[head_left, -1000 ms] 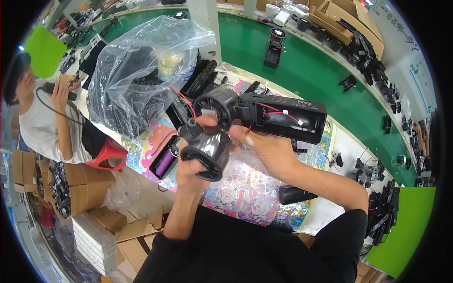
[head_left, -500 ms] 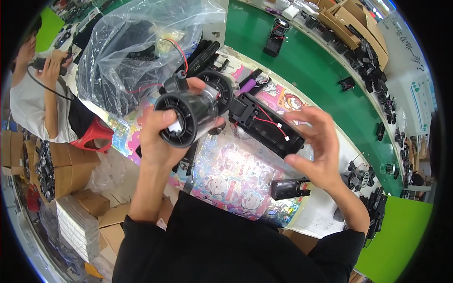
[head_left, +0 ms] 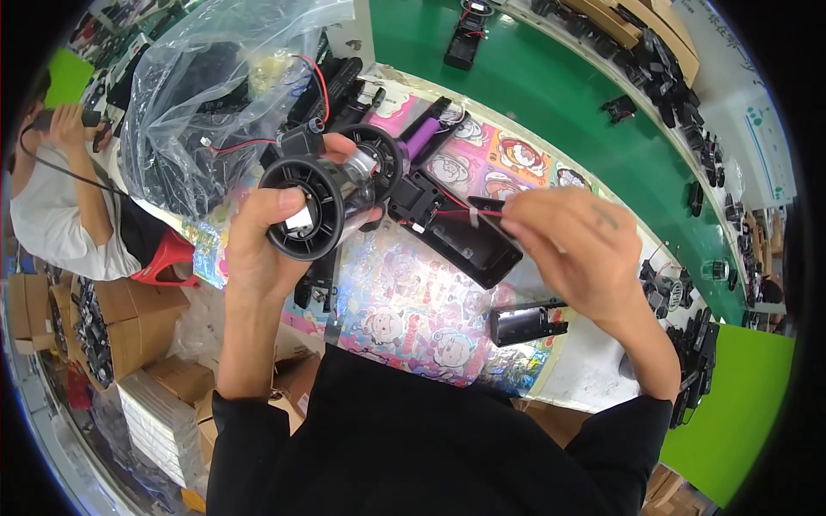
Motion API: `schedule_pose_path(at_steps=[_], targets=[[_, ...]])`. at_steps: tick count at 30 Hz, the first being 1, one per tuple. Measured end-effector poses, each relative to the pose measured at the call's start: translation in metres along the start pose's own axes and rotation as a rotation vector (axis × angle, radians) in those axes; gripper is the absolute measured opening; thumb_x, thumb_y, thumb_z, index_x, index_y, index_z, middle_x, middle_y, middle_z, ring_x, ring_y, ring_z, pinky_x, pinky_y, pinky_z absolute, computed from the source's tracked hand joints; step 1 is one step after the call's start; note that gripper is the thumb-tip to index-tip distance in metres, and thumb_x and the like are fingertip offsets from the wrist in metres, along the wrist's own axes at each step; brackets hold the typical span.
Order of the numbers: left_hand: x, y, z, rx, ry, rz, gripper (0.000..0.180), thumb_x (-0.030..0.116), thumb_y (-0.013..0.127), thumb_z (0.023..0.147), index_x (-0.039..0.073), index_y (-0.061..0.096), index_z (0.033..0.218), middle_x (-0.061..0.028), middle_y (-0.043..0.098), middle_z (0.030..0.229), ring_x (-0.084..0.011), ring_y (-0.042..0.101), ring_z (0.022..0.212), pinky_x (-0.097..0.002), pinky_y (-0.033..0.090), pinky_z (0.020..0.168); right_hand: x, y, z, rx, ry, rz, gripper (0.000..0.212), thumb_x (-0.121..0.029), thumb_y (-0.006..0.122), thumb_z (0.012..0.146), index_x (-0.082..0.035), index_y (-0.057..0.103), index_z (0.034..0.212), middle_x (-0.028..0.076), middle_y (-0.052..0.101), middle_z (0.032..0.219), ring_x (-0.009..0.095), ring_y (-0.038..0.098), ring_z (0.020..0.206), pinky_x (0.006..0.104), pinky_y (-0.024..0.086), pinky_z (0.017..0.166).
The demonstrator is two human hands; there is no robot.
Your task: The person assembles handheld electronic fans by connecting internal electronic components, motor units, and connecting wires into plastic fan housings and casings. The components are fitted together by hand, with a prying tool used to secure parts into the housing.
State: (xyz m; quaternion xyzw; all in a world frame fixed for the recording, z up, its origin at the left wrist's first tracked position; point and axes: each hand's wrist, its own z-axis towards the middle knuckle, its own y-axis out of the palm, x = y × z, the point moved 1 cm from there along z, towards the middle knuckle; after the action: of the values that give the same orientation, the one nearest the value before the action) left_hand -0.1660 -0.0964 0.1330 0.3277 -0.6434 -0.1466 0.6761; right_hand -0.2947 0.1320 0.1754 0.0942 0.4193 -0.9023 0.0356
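Observation:
My left hand (head_left: 262,241) is wrapped round the clear and black barrel of a handheld fan (head_left: 351,193). Its thumb presses by a white piece (head_left: 298,222) inside the finned black ring. Toward the right runs the fan's open black handle (head_left: 469,249), a hollow shell hinged near the barrel. My right hand (head_left: 581,245) pinches a thin red wire (head_left: 454,211) above the handle's far end; its fingertips are closed together. A small white plug (head_left: 419,228) hangs by the hinge. From a black part (head_left: 303,138) behind the barrel, red and black wires reach up and left.
A half-shell handle (head_left: 527,323) lies on the patterned mat (head_left: 404,344). Beyond it is a green conveyor belt (head_left: 551,95) with black parts. A clear plastic bag (head_left: 198,112) stands at the left. A co-worker (head_left: 73,189) sits past it, near cardboard boxes (head_left: 129,318).
My right hand has gone from spread fingers beside the handle to pinching the red wire and lifting it. The fan in my left hand has shifted slightly left in view.

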Motion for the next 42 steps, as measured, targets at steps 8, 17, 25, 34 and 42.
schedule_pose_path(at_steps=[8, 17, 25, 34, 42], targets=[[-0.014, 0.019, 0.003, -0.011, -0.084, 0.216, 0.068, 0.029, 0.063, 0.063, -0.010, 0.049, 0.118, -0.0122, 0.061, 0.093, -0.0159, 0.061, 0.083, -0.0243, 0.049, 0.077, 0.010, 0.015, 0.028, 0.071, 0.130, 0.220, 0.013, 0.002, 0.069, 0.074, -0.002, 0.064, 0.086, 0.009, 0.065, 0.079, 0.019, 0.062, 0.065, 0.0272, 0.050, 0.058], [-0.019, 0.025, 0.009, -0.098, -0.138, 0.249, 0.073, 0.033, 0.064, 0.060, -0.011, 0.048, 0.117, -0.0154, 0.061, 0.096, -0.0187, 0.063, 0.084, -0.0267, 0.051, 0.076, 0.024, 0.020, 0.028, -0.030, 0.446, 0.485, 0.015, -0.015, 0.066, 0.079, -0.004, 0.063, 0.090, 0.011, 0.063, 0.068, 0.024, 0.063, 0.066, 0.0336, 0.049, 0.059], [-0.022, 0.033, 0.012, -0.074, -0.149, 0.196, 0.077, 0.035, 0.066, 0.059, -0.011, 0.046, 0.117, -0.0203, 0.060, 0.101, -0.0264, 0.064, 0.091, -0.0337, 0.051, 0.086, 0.026, -0.001, -0.014, -0.236, 0.788, 0.770, 0.049, -0.029, 0.066, 0.085, 0.000, 0.047, 0.120, 0.013, 0.059, 0.099, 0.016, 0.062, 0.077, 0.0267, 0.049, 0.060], [-0.027, 0.042, 0.013, -0.102, -0.133, 0.139, 0.075, 0.035, 0.063, 0.063, -0.012, 0.046, 0.118, -0.0243, 0.058, 0.104, -0.0318, 0.061, 0.098, -0.0426, 0.049, 0.089, -0.006, -0.025, -0.061, -0.407, 0.813, 0.745, 0.055, -0.008, 0.066, 0.079, -0.007, 0.045, 0.129, 0.014, 0.065, 0.090, 0.025, 0.065, 0.070, 0.0333, 0.052, 0.057], [-0.027, 0.060, 0.013, -0.029, -0.187, 0.093, 0.060, 0.027, 0.056, 0.074, -0.014, 0.048, 0.117, -0.0235, 0.058, 0.108, -0.0289, 0.061, 0.097, -0.0395, 0.050, 0.088, -0.003, -0.006, -0.085, -0.290, 0.907, 0.924, 0.044, 0.002, 0.053, 0.085, -0.006, 0.046, 0.128, 0.009, 0.065, 0.089, 0.009, 0.059, 0.066, 0.0239, 0.045, 0.055]])
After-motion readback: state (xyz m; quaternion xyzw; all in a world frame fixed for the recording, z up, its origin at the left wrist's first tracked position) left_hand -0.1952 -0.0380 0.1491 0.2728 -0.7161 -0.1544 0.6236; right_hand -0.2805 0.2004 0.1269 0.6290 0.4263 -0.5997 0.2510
